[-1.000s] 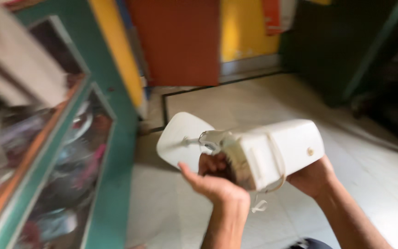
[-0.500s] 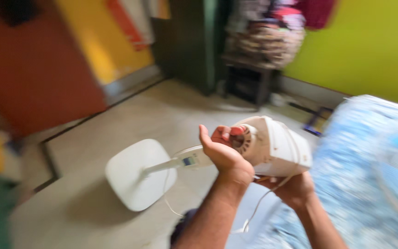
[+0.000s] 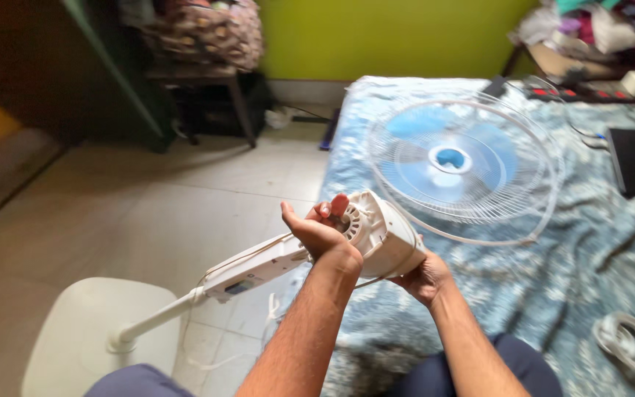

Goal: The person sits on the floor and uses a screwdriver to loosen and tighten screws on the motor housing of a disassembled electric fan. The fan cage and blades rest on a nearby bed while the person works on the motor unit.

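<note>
Hands first: your left hand curls over the front face of the white fan motor housing, fingers pressed on its vented end, while your right hand cups the housing from below and behind, so both are clamped on the same piece. That housing sits above your lap, right at the near edge of the blue patterned bedspread. Its white neck and pole slant down to your left, ending at the round white base on the tiled floor. Just beyond your hands, the wire fan guard with blue blades lies flat on the bed. Open floor stretches left toward the dark cabinet. A coiled white cord lies at the bed's lower right.
</note>
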